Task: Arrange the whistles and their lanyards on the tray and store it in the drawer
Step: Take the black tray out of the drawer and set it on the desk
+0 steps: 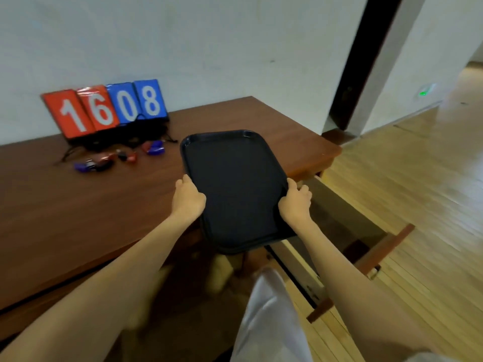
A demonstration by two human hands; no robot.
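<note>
**Both hands on the tray**

The left hand (188, 197) and right hand (295, 201) grip opposite long edges of the bare black tray (235, 184), held above the table (78, 218) corner and open drawer (347, 231). The whistles (117, 159) lie tangled in their lanyards (125, 137) beside the scoreboard (104, 111).

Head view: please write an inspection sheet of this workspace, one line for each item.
Surface: brown wooden table.
Job's things: black tray, empty, held across the table edge; whistles and black lanyards piled near the wall; drawer open.
Clutter: score cards reading 1608, leaning on the wall.
Hands: left hand and right hand each grip one side of the tray.
Cables: nothing seen.
Surroundings: wooden floor, dark doorway.
</note>
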